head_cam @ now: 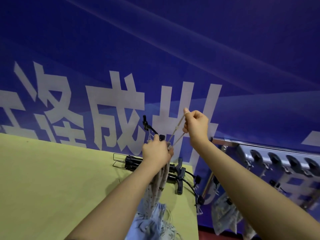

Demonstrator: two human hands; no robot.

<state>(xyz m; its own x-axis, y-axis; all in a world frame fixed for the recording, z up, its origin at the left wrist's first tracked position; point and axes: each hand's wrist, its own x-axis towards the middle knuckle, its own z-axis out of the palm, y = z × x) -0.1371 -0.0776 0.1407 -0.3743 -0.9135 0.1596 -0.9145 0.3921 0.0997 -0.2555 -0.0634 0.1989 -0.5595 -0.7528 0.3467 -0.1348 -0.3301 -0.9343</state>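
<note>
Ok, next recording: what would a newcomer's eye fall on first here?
Probably the huge blue banner with white characters filling the background. Then, at centre, the right hand pinches a beige strap pulled taut upward. The left hand grips the bunched floral garment, a black hanger jutting above it, over a yellow-green table where more black hangers lie.
</note>
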